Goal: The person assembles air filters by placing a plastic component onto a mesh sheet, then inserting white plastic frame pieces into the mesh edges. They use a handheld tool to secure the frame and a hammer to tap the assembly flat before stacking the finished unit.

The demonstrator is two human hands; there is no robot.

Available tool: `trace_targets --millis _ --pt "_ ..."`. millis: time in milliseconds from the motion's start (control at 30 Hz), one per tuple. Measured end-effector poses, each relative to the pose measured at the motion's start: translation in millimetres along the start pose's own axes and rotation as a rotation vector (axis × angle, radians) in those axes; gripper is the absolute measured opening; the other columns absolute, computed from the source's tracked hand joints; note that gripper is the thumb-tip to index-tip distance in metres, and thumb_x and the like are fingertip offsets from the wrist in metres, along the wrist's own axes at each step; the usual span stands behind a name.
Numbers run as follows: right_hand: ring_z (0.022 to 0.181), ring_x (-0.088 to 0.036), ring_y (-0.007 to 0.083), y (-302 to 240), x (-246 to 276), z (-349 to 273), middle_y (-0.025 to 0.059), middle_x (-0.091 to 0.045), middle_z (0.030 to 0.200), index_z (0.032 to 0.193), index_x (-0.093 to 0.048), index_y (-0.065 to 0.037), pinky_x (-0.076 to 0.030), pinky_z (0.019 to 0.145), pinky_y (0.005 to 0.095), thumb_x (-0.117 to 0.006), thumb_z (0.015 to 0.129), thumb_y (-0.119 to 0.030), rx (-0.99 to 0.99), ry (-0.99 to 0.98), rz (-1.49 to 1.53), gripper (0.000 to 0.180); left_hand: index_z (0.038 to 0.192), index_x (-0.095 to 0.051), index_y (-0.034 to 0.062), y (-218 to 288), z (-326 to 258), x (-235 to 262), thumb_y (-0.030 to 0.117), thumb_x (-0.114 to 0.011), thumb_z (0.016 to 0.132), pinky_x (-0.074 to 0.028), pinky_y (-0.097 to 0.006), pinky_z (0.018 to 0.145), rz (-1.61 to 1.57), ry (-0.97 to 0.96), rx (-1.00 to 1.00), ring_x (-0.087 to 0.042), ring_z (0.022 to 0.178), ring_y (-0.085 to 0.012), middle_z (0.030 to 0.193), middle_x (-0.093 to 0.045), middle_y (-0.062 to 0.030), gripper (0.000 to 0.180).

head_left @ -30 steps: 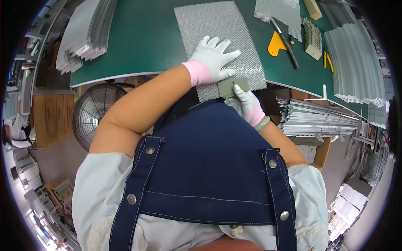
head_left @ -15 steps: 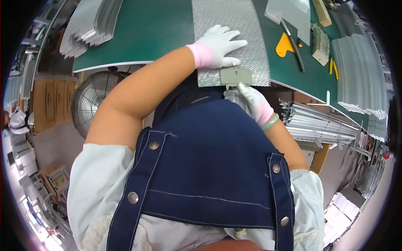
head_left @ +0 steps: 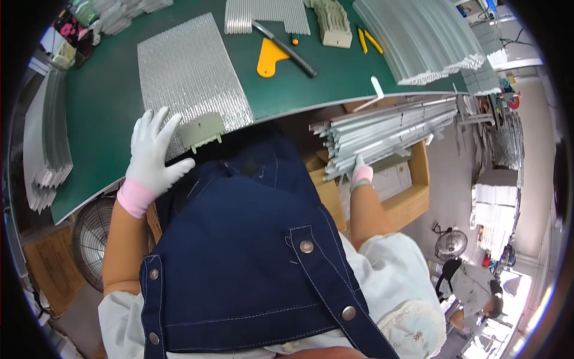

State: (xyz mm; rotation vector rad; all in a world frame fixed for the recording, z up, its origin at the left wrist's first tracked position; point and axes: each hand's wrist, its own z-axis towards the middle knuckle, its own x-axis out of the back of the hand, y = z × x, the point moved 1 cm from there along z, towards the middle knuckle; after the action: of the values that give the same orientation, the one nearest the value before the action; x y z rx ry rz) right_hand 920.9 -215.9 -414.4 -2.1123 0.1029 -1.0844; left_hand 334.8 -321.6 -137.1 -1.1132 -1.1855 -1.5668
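A silver ribbed metal sheet (head_left: 188,72) lies on the green-topped table, its near end at the table edge. On that end rests a flat grey-green block (head_left: 202,128) with small prongs jutting past the edge. My left hand (head_left: 152,152), in a white glove with a pink cuff, is open with fingers spread beside the sheet's near left corner. Down at the right, my gloved right hand (head_left: 362,171) is at the near side of a bundle of long silver metal strips (head_left: 388,131) below the table. Most of its fingers are hidden, so its grip is unclear.
Beyond the sheet lie a yellow scraper (head_left: 268,60), a dark-handled tool (head_left: 293,54), yellow-handled pliers (head_left: 368,40) and a stack of grey toothed blocks (head_left: 332,27). Stacks of silver sheets (head_left: 421,42) stand right and left. A cardboard box (head_left: 412,197) sits below; a fan (head_left: 95,239) stands left.
My view has swung to the right. My right hand has left the grey-green block and moved to the metal strips. My left hand has shifted from the sheet's middle to its near left corner.
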Motion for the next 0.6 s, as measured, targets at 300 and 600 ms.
trace_targets --millis 300,600 --pt "0.096 -0.066 0.0321 -24.2 27.8 -23.4 0.0159 -0.067 0.110 0.115 -0.061 0.004 -0.055 0.085 0.0447 -0.059 0.093 -0.009 -0.346 -0.362 0.585 0.026 0.137 -0.049 0.0021 14.2 -7.0 19.3 0.040 -0.065 0.086 -0.025 -0.052 0.114 -0.106 0.265 0.072 -0.034 0.137 -0.0439 0.143 -0.045 -0.0216 0.065" --pt "0.072 -0.059 0.0221 -192.2 79.9 -208.6 0.0105 -0.060 0.081 0.103 -0.061 -0.003 -0.050 0.065 0.0352 -0.068 0.086 -0.016 -0.126 -1.350 0.750 0.023 0.136 -0.049 -0.0012 59.5 23.0 8.9 0.029 -0.065 0.088 -0.030 -0.045 0.114 -0.526 -0.138 -0.263 -0.039 0.137 -0.0375 0.141 -0.048 -0.0216 0.059"
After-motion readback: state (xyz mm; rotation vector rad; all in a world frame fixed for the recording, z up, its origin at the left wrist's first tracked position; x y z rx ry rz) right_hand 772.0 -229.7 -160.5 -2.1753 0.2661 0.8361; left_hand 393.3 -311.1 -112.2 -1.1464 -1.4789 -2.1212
